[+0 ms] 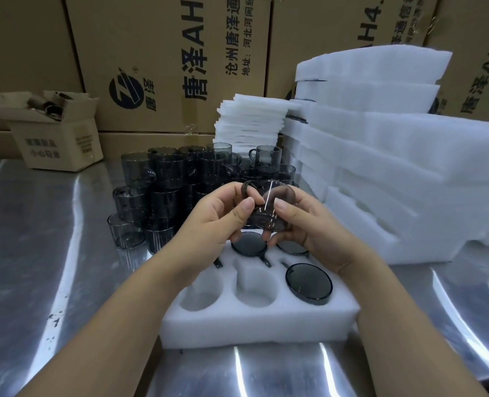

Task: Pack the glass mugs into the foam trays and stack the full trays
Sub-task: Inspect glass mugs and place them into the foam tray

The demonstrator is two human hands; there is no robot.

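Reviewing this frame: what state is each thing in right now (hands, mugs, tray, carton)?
left hand: grip pinching the held mug
right hand: grip pinching the same mug
held mug: tilted, in the air above the tray
foam tray: partly filled; two near pockets empty
packed mug: seated in the near right pocket
loose mugs: stacked on the table, unpacked
small carton: flaps open

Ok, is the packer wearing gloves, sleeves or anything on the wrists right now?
No gloves: the left hand and right hand are bare, with no rings showing. The left forearm and right forearm are bare too, with no sleeve, watch or band in view. The thumbnails look short and unpainted.
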